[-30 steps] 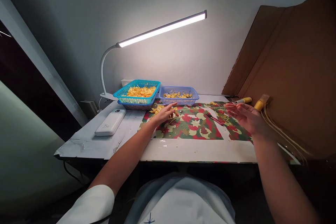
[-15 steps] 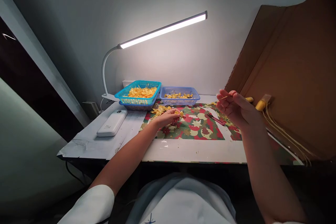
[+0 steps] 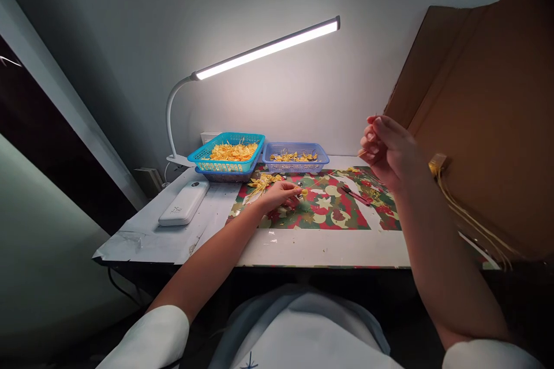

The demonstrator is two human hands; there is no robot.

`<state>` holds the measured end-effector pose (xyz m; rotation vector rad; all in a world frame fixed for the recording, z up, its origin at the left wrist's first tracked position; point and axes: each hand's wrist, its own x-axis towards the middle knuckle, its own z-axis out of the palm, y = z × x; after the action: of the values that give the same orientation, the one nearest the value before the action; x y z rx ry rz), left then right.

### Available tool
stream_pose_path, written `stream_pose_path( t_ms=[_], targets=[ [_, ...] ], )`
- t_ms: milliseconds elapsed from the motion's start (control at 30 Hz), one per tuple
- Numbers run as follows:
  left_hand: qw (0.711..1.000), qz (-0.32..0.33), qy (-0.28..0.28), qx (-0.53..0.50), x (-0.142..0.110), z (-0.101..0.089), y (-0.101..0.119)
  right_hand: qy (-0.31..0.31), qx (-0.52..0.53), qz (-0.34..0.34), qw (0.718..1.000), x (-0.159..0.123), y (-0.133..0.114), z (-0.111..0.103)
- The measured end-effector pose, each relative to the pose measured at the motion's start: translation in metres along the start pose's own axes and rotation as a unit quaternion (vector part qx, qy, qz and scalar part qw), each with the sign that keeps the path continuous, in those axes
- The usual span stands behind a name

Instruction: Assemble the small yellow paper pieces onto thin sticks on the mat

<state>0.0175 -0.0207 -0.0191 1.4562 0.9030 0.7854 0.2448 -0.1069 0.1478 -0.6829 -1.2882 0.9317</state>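
Observation:
My left hand (image 3: 282,196) rests low over the patterned sheet, its fingers pinched on a small yellow ornament (image 3: 304,192). Dark, shiny beads show close to those fingertips. From there a thin yellow thread (image 3: 321,182) slants up to the right. My right hand (image 3: 385,150) is raised above the table with fingers curled and pinched together. The thread runs towards this hand, and a fine end pokes out over its fingertips. Beside my left hand lies a bundle of yellow petal-like pieces and stems (image 3: 263,183). A slender red-handled tool (image 3: 357,196) lies between the hands.
A turquoise basket (image 3: 199,160) of yellow pieces sits stacked at the back, next to a blue-violet basket (image 3: 296,166) holding more. On the left are a white power bank (image 3: 184,203) and a lit lamp (image 3: 268,49). Cardboard (image 3: 489,104) stands at right, with yellow cords (image 3: 470,219) before it.
My right hand has risen and its fingers have curled inward. My left hand has shifted very slightly right and down, still pinching the yellow ornament.

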Motion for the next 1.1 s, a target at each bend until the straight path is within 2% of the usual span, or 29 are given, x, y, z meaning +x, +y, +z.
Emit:
stream_pose_path(
  t_ms=[167, 300, 500, 833, 1100],
  targets=[
    [1.000, 0.006, 0.023, 0.011, 0.002, 0.006, -0.002, -0.013, -0.029, -0.019, 0.999, 0.003, -0.001, 0.007],
    [0.999, 0.008, 0.024, -0.037, 0.002, 0.010, -0.003, -0.020, -0.023, -0.022, 0.999, 0.006, 0.004, 0.004],
    [0.998, 0.045, 0.015, -0.042, 0.002, 0.015, -0.004, -0.015, -0.012, -0.015, 1.000, 0.007, 0.004, -0.001],
    [0.994, 0.060, 0.042, 0.081, 0.003, 0.019, -0.010, -0.013, -0.032, -0.019, 0.999, 0.007, 0.009, -0.008],
    [0.997, 0.031, 0.060, 0.035, 0.003, 0.021, -0.009, 0.003, -0.041, -0.024, 0.999, -0.004, 0.010, -0.006]
  ],
)
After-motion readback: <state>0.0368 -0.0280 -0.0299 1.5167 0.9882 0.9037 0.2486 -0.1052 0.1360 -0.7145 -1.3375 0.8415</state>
